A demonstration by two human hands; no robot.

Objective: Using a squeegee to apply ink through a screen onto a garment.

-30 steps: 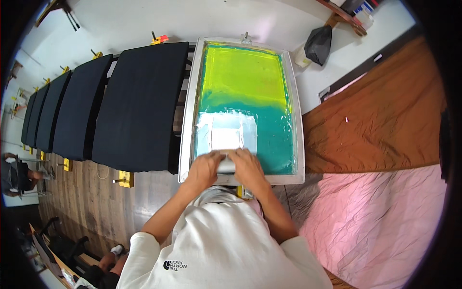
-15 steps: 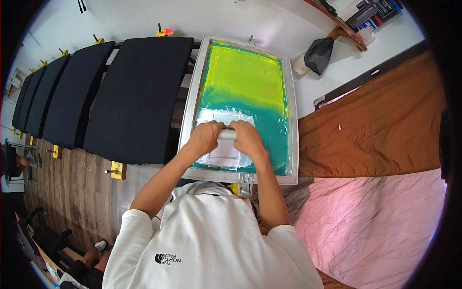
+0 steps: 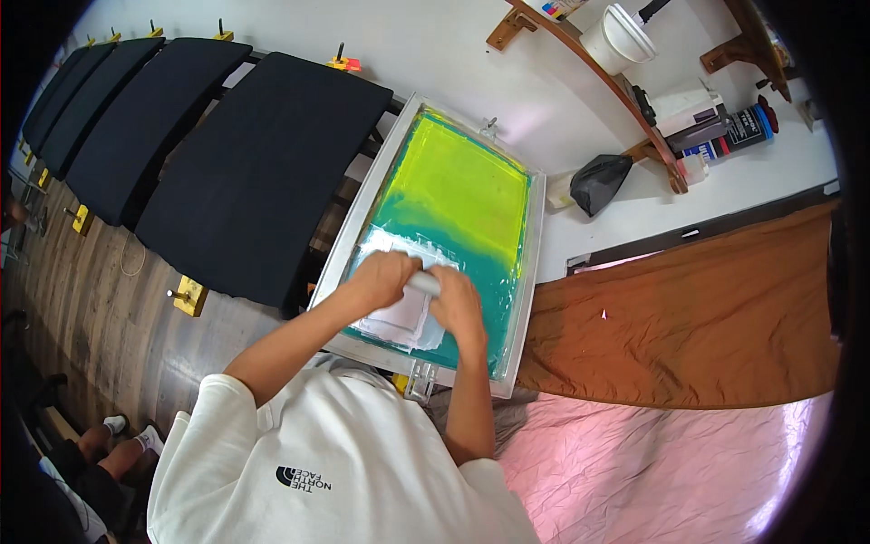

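A screen-printing frame (image 3: 536,272) with a pale rim stands before me, slanting up to the right. Its mesh is teal in the near part (image 3: 488,295) and yellow-green at the far end (image 3: 467,177). White ink (image 3: 391,319) covers a roughly rectangular patch at the near left of the mesh. Over that patch, my left hand (image 3: 381,277) and my right hand (image 3: 456,301) are closed side by side on a squeegee (image 3: 423,283). Only a short pale stretch of its handle shows between them; its blade is hidden.
Several boards covered in black cloth (image 3: 263,172) line up on the left, with yellow clamps (image 3: 188,296). A wooden shelf (image 3: 580,54) holding a white bucket (image 3: 619,38) is at upper right. Brown cloth (image 3: 680,313) and pink cloth (image 3: 652,462) lie right. Another person's legs (image 3: 118,449) show lower left.
My view has turned, so the frame and boards appear tilted clockwise and more shelf shows. Both hands keep hold of the squeegee over the white patch, its handle now slanted in view.
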